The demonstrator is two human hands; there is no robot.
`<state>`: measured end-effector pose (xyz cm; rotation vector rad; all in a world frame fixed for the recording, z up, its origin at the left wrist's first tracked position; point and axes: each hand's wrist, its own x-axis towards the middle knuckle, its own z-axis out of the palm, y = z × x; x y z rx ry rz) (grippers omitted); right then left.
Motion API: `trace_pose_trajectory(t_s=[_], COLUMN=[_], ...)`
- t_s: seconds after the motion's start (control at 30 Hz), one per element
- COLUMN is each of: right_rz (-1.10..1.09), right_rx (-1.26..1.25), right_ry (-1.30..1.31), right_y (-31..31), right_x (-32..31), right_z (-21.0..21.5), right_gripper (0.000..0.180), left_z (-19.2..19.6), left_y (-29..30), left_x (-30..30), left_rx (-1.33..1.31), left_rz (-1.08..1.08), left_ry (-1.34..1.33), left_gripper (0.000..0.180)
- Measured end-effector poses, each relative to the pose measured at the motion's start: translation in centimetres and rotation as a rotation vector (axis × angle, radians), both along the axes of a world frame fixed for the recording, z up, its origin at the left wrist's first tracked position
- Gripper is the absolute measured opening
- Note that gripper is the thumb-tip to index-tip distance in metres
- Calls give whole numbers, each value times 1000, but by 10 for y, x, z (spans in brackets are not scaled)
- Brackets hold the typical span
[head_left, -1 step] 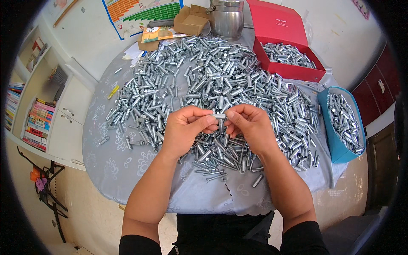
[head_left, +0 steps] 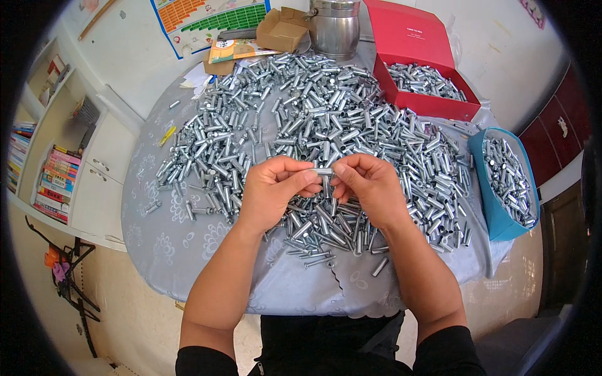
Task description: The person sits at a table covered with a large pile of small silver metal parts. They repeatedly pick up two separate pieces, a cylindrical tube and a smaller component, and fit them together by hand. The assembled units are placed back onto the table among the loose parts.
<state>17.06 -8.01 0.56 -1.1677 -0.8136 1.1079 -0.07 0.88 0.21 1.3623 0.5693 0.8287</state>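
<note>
A short silvery metal sleeve [head_left: 323, 171] lies level between my two hands, above a heap of similar parts. My left hand [head_left: 274, 185] pinches its left end between thumb and fingers. The thumb and index finger of my right hand [head_left: 371, 185] close on its right end. Whether a bolt sits inside the sleeve cannot be made out. Under and around both hands spreads a big pile of metal sleeves and bolts [head_left: 332, 119], lying in all directions. Some loose bolts [head_left: 318, 260] lie at the pile's near edge.
A red box [head_left: 433, 108], lid raised, holds more metal parts at the back right. Another load fills a teal bin [head_left: 503, 229] at the right edge. Behind the pile stand a metal pot [head_left: 335, 31] and a small cardboard box [head_left: 281, 30]. A patterned grey cloth [head_left: 182, 257] covers the table.
</note>
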Motion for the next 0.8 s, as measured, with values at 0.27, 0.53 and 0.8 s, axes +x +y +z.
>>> trace_pose_trajectory(t_s=[0.27,0.53,0.8], right_rz=[-26,-37,17], right_rx=[25,-106,-185], right_ry=[-64,-198,-164], right_y=[-1,-6,-6], right_x=[-3,-10,-8], right_z=[0,6,7], right_gripper=[16,39,48], left_z=[1,1,3], left_y=[0,-2,-10], left_x=[-1,-1,0], left_rx=[-50,90,423], left_rz=[-20,-14,52], left_ry=[-17,-33,153], left_gripper=[14,14,16])
